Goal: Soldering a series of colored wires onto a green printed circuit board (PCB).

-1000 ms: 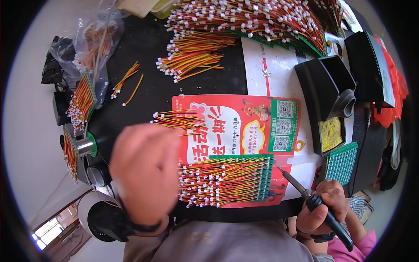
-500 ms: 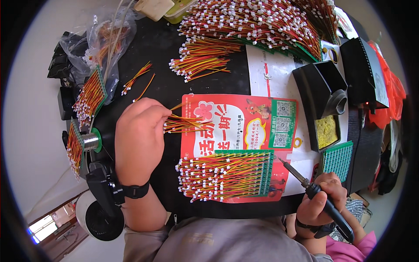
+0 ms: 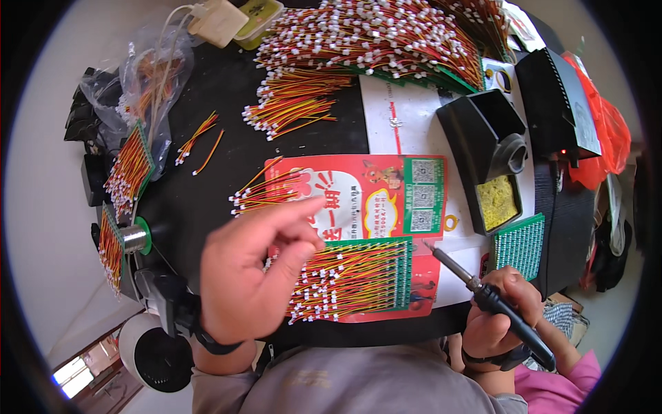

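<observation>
Gripping black-handled soldering iron point(image 3: 527, 339) in right hand point(image 3: 488, 331); holding left hand point(image 3: 249, 276) half-curled beside near-centre green circuit board point(image 3: 403, 276), cannot tell whether pinching anything. Judged largely wired. Apparently outstanding: loose red-and-yellow wires point(image 3: 265, 194) beyond, bare-looking green panel point(image 3: 520, 245) at right.

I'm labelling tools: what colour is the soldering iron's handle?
The soldering iron's handle is black, showing best in the head view.

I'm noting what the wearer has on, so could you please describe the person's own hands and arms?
The left hand and right hand are gloveless. A black band circles the left wrist, with a bulky black device beside it; a black strap shows at the right wrist. The grey sleeves are short.
</observation>
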Tool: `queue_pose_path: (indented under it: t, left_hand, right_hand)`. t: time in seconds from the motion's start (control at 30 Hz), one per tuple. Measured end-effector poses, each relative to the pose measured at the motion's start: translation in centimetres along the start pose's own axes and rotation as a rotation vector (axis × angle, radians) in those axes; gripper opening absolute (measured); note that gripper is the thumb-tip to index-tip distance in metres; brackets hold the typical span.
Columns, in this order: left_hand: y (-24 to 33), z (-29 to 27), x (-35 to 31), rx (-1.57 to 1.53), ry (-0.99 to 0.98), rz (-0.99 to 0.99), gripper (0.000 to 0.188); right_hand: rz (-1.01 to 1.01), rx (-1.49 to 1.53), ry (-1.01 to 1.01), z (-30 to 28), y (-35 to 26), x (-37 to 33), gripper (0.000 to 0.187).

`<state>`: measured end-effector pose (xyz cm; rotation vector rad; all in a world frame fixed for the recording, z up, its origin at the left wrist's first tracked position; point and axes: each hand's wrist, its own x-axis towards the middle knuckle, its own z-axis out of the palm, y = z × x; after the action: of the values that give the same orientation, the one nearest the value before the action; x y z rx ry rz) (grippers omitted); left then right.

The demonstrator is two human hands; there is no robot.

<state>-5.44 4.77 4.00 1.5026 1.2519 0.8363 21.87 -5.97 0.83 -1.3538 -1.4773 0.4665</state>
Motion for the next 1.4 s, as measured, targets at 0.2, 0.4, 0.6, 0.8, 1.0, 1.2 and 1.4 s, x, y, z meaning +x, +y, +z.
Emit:
queue_pose_path:
  t: [0.2, 0.4, 0.6, 0.8, 1.0, 1.2, 1.4]
  left_hand:
    - [1.2, 2.4, -1.0, -0.378, -0.207, -0.191, 0.022]
    - [1.3, 3.9, -1.7, -0.608, -0.273, -0.329, 0.023]
    - [1.2, 3.3, -1.0, -0.322, -0.347, -0.18, 0.016]
    - [0.7, 4.8, -0.4, 0.062, -0.305, 0.19, 0.018]
    - [-0.1, 5.6, -1.3, 0.425, -0.216, 0.432, 0.028]
    - [-0.7, 6.6, -1.2, 0.548, -0.112, 0.604, 0.03]
    - [-1.1, 6.4, -1.6, 0.615, -0.168, 0.592, 0.031]
  right_hand:
    - [0.078, 0.095, -0.021, -1.4, -0.7, 0.2, 0.053]
    - [-0.15, -0.04, -0.068, -0.7, 1.0, 0.5, 0.048]
    - [-0.154, -0.077, -0.217, -1.4, 0.6, 0.8, 0.049]
    - [-0.128, -0.042, -0.226, -1.3, 0.8, 1.0, 0.047]
    - [-0.093, -0.019, -0.208, -1.1, 0.9, 0.7, 0.045]
    - [-0.077, -0.007, -0.225, -1.6, 0.3, 0.9, 0.041]
    - [-0.073, 0.028, -0.194, -1.0, 0.6, 0.8, 0.033]
